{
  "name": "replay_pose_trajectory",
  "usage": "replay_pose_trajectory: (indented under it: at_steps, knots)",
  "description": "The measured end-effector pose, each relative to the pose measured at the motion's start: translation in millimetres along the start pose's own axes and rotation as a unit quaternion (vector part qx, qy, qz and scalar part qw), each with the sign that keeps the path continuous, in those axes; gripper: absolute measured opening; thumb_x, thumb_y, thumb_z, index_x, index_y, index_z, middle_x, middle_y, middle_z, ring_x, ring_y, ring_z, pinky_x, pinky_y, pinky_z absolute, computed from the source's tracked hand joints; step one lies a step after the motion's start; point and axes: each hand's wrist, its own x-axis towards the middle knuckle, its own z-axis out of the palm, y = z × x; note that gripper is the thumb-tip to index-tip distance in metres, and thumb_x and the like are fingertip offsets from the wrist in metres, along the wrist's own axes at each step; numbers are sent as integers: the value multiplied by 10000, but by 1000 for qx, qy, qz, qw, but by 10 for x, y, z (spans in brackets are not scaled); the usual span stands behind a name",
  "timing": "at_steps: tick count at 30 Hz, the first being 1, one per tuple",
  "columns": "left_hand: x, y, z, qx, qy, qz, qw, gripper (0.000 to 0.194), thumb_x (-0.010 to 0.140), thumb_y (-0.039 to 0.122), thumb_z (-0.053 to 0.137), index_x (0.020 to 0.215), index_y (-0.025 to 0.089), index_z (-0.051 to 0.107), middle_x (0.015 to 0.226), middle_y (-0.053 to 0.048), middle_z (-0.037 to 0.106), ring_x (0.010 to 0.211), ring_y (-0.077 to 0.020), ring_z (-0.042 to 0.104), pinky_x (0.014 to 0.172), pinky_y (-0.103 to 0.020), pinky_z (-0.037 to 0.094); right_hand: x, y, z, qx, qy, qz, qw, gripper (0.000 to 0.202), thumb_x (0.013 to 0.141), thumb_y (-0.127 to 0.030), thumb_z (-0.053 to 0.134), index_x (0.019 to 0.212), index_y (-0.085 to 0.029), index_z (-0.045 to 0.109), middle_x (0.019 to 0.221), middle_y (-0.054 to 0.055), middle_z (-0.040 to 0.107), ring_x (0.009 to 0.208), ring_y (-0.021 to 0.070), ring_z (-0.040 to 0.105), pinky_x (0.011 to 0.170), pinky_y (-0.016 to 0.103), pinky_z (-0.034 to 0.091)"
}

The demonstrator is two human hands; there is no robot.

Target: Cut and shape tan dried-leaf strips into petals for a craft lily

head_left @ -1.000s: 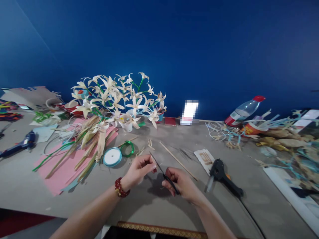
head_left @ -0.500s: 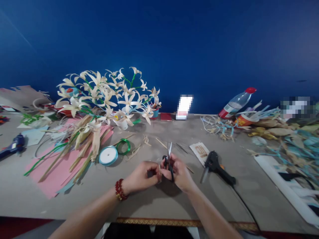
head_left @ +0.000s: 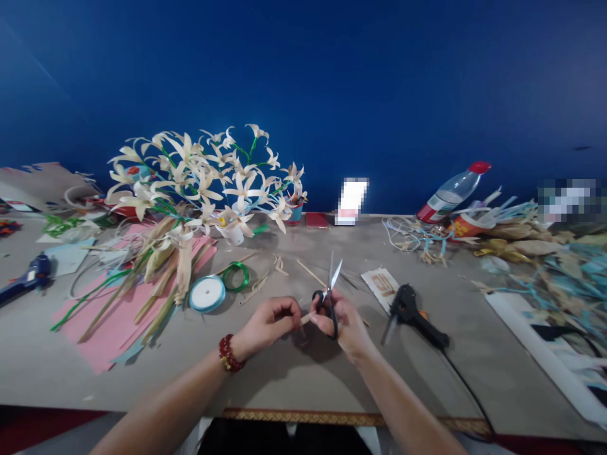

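Note:
My right hand [head_left: 347, 325] is closed round a pair of black-handled scissors [head_left: 332, 281], whose two blades point up and away from me, slightly parted. Between my hands runs a small pale strip [head_left: 306, 318], looking like dried husk. The fingertips of my left hand [head_left: 274, 323] pinch its left end, while my right thumb and finger touch its other end. A red bead bracelet circles my left wrist. Some thin scrap seems to hang below my left fingertips, too blurred to name.
Ribbon spools [head_left: 207, 293] and pink paper [head_left: 95, 328] with dried husks lie left. Husk flowers [head_left: 241, 189] stand behind. On the right are a black glue gun [head_left: 417, 319] with its cord, a tilted plastic bottle [head_left: 450, 193] and a white tray [head_left: 535, 354].
My hands have drawn slightly apart, showing the pale strip between them. The scissors have turned in my right hand, and their blades now show spread apart.

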Motion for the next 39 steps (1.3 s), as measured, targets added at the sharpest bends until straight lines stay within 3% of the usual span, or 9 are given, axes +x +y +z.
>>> replay_pose_trajectory:
  at_steps: [11, 17, 23, 26, 30, 34, 39]
  knots:
    - [-9, -39, 42, -118, 56, 15, 991, 258, 827, 393, 683, 817, 145, 612, 709, -4, 577, 675, -120, 519, 657, -230, 385, -29, -48, 31, 33, 40, -25, 998, 443, 629, -435, 853, 842, -213, 534, 754, -1, 593, 661, 148, 555, 613, 259, 460]
    - [-3, -66, 68, -105, 19, 16, 994, 246, 815, 377, 708, 808, 145, 625, 774, -16, 582, 707, -129, 520, 685, -243, 398, -10, -34, 8, 40, 13, -40, 998, 401, 641, -396, 843, 846, -208, 554, 749, -5, 610, 656, 142, 558, 621, 259, 456]
    - [10, -24, 33, -9, 39, 82, 996, 203, 838, 337, 674, 776, 144, 660, 797, -35, 575, 756, -150, 513, 718, -254, 398, -11, -14, -6, 40, -22, -31, 998, 329, 661, -308, 808, 848, -208, 557, 741, -21, 622, 649, 125, 560, 606, 233, 435]
    - [7, -13, 32, -1, 15, 44, 999, 229, 827, 345, 681, 733, 140, 642, 718, -15, 572, 683, -130, 500, 668, -237, 392, -6, -3, -10, 41, -27, -28, 998, 337, 649, -276, 810, 846, -205, 546, 739, -24, 627, 646, 120, 562, 619, 231, 438]
    - [4, -16, 57, -75, -9, -26, 997, 260, 763, 359, 746, 705, 135, 625, 670, 1, 590, 602, -99, 494, 598, -209, 375, 6, 6, -11, 28, -29, -29, 999, 360, 637, -295, 822, 841, -202, 539, 745, -19, 625, 646, 126, 566, 632, 237, 452]
    - [22, -10, 68, -182, 53, -55, 980, 265, 703, 348, 805, 713, 142, 638, 637, -3, 631, 574, -98, 536, 594, -207, 399, 5, 21, 13, -23, 16, -51, 998, 336, 704, -384, 778, 858, -202, 541, 782, -3, 612, 706, 145, 578, 674, 247, 476]
    - [65, -4, 23, -270, 194, 12, 943, 256, 670, 322, 836, 706, 145, 654, 659, -5, 652, 609, -105, 577, 640, -212, 448, -10, 85, 29, -176, -2, -84, 981, 314, 788, -481, 664, 836, -205, 523, 722, -2, 575, 648, 160, 577, 616, 253, 483]
